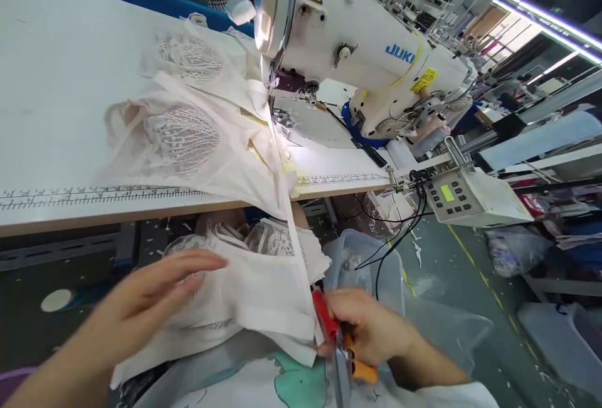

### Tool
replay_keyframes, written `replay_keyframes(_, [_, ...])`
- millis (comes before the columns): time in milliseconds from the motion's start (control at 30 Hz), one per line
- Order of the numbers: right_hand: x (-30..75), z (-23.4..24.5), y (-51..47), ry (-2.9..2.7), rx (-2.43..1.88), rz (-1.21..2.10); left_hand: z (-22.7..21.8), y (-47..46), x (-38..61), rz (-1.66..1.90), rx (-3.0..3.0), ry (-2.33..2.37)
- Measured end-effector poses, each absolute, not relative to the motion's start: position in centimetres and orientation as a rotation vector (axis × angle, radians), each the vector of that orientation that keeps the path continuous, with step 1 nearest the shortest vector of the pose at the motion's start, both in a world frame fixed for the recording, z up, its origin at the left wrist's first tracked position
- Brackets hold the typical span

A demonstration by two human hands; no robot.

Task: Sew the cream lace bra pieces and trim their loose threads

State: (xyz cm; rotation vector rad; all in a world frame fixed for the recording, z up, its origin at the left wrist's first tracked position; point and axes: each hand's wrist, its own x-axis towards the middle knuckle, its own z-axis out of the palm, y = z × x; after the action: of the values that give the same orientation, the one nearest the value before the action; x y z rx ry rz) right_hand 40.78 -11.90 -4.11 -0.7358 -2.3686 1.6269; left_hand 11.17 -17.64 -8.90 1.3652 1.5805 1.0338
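Observation:
My left hand is over a white garment piece in my lap, its fingers stretched out and the thumb apart. In my right hand is a pair of scissors with red and orange handles, the metal part pointing down towards me. The fingers of that hand are beside the lower end of a narrow white strip, which runs up to the sewing machine's needle area. More white garment pieces with lace lie on the table, left of the needle.
The JUKI sewing machine stands on the white table, which has a ruler along its front edge. A control box hangs at the right, with black cables below. A translucent bin stands on the floor behind my right hand.

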Motion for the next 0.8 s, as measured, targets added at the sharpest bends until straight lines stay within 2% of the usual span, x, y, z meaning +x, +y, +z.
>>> replay_keyframes(100, [40.6, -4.4, -12.4, -2.418, -0.614, 1.665, -7.1, -13.8, 16.5, 0.887, 1.576, 1.275])
replay_keyframes(167, [40.5, -4.9, -12.6, -2.389, -0.693, 1.652, -6.6, -12.6, 18.2, 0.828, 1.610, 1.170])
replay_keyframes(367, [40.8, -5.4, -12.7, -2.169, -0.980, 1.721, -6.9, -14.8, 16.5, 0.634, 1.128, 0.980])
replay_keyframes(533, [40.3, -6.2, -12.4, -2.189, -0.783, 1.656, -7.5, -15.7, 16.8, 0.805, 1.087, 1.060])
replay_keyframes(700, [40.3, -6.5, -11.1, -2.245, -0.546, 1.619, -8.6, -14.9, 17.2, 0.566, 1.118, 1.048])
replay_keyframes(800, [41.0, -5.8, -8.8, -2.392, -0.523, 1.704, -8.4, -14.6, 16.9, 0.611, 1.188, 1.084])
